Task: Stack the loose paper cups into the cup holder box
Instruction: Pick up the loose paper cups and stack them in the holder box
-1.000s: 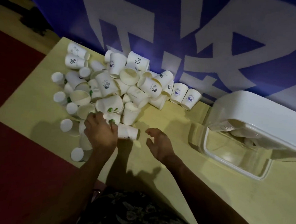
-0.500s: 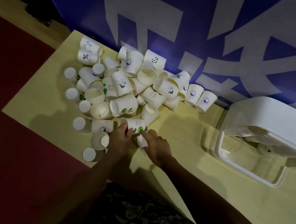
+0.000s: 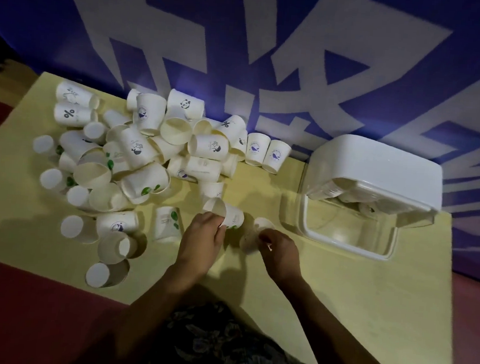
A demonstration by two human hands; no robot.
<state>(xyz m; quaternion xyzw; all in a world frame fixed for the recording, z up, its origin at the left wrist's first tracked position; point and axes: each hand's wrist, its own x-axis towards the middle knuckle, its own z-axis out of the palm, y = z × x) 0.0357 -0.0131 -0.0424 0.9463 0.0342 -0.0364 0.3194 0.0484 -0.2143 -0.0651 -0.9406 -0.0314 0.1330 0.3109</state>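
- The white lid of the cup holder box [image 3: 376, 168], at the bench's [image 3: 338, 302] far right corner, hides most of the cups stacked inside.
- Motion blur smears the cup [image 3: 253, 235] in the right hand's [image 3: 280, 254] grip, so its print cannot be read.
- Both forearms run off the bottom edge.

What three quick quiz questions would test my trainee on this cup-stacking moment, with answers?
1. True or false: each hand holds a paper cup.
2. Which side of the table is the cup holder box on: A the person's left, B the person's right?
3. Fill in: the two whale-print cups stand beside the blue ____.

Key:
1. True: the left hand grips one cup, the right hand another cup.
2. B.
3. Wall.
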